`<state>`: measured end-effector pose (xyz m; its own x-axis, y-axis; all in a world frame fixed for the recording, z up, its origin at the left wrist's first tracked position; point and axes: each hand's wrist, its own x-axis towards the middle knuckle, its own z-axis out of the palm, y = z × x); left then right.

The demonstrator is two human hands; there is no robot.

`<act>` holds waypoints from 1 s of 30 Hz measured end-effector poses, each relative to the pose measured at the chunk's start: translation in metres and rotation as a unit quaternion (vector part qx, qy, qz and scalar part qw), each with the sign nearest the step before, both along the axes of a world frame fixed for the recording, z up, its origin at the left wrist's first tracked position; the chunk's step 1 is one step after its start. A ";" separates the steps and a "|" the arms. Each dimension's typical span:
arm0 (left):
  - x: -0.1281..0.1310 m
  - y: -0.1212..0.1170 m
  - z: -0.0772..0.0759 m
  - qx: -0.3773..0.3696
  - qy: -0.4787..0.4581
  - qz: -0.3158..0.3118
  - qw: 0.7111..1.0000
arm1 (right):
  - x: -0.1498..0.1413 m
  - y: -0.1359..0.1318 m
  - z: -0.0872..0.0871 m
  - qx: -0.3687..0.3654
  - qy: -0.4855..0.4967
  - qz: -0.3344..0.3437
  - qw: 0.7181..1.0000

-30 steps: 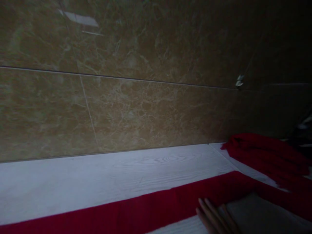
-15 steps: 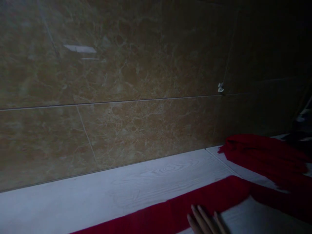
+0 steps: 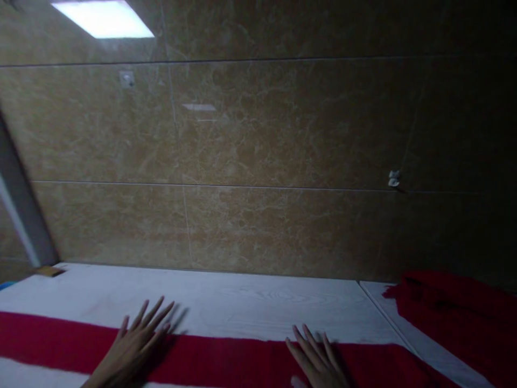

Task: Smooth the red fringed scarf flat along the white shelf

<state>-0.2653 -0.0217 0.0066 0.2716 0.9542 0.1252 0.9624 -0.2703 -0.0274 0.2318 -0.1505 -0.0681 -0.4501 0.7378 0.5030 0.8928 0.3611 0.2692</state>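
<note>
A long strip of red cloth (image 3: 226,360) runs from left to right along the near part of a white wood-grain table (image 3: 226,302). My left hand (image 3: 131,345) is over the strip left of centre, fingers spread, their tips reaching past its far edge. Right of centre, my right hand (image 3: 317,358) rests on or just above the same strip, its fingers apart. Neither hand grips anything. At the right the strip bends toward me and leaves the bottom of the view.
A crumpled pile of red cloth (image 3: 456,318) lies at the right, past a seam in the tabletop. Behind the table stands a tan marble-patterned tile wall (image 3: 274,226) with a small white fixture (image 3: 394,179). A grey post (image 3: 24,210) and a small wooden block (image 3: 50,271) are at the left.
My view has swung left, and my left hand has come into it. The red strip now lies straighter across the table. My right hand is still at the strip, fingers now wider apart.
</note>
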 end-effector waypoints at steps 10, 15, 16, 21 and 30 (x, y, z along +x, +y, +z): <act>-0.020 -0.006 -0.036 -0.026 -0.004 0.047 0.999 | 0.051 0.023 -0.014 -0.151 0.050 -0.044 0.986; -0.022 -0.015 -0.037 0.019 0.035 0.005 0.999 | 0.047 0.016 -0.012 -0.175 0.086 -0.088 0.977; -0.023 -0.016 -0.037 0.025 0.037 -0.001 0.999 | 0.047 0.016 -0.011 -0.178 0.086 -0.089 0.976; -0.022 -0.010 -0.024 -0.027 0.038 -0.019 0.999 | 0.046 0.016 -0.009 -0.176 0.100 -0.086 0.976; 0.089 -0.028 0.005 -0.086 -0.038 -0.166 0.982 | 0.011 0.005 0.026 -0.207 0.156 -0.057 0.964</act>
